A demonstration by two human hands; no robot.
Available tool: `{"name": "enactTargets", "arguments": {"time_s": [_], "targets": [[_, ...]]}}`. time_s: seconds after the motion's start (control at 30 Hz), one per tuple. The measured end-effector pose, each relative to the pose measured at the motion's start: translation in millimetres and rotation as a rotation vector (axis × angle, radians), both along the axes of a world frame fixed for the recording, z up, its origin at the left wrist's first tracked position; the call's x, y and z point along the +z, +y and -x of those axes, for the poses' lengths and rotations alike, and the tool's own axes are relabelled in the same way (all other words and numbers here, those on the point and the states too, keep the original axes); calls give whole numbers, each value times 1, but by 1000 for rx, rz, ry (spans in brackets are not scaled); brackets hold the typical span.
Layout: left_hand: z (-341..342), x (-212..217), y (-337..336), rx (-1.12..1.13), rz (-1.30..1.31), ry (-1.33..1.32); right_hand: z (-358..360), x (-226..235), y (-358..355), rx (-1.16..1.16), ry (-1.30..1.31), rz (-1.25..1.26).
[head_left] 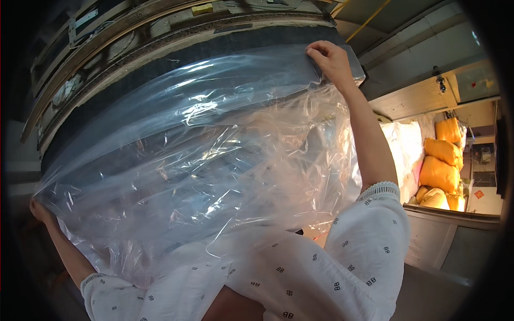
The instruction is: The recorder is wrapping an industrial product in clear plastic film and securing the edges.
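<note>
A wide sheet of clear plastic film [214, 155] spreads over a dark work surface [134, 85]; its nearer part is crumpled and hangs down against my white printed clothing. At the far left, my left hand [38, 209] is closed on the film's edge, its fingers partly hidden by blur and the dark rim. My right hand [331, 60], at the far right end of the surface, pinches the film's far edge between thumb and fingers. Between both hands the far part of the film lies stretched fairly smooth, with bright glints.
A long machine frame with rails [144, 45] runs behind the work surface. On it lies a small yellow block [202, 9]. To the right, stacked orange bundles [441, 160] stand beyond an opening, near a white panel [407, 99].
</note>
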State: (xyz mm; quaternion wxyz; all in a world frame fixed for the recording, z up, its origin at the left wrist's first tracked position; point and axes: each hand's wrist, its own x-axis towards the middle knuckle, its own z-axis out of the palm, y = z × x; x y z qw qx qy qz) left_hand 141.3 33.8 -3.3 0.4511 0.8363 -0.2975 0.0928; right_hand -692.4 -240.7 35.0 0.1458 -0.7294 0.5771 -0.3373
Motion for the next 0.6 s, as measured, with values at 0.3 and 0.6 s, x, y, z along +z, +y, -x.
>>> {"name": "enactTargets", "arguments": {"time_s": [0.3, 0.6], "targets": [[-69, 43, 150, -44, 475, 391, -30, -12, -22, -56, 14, -37], [-53, 62, 117, -86, 443, 339, 24, 63, -80, 134, -545, 0]]}}
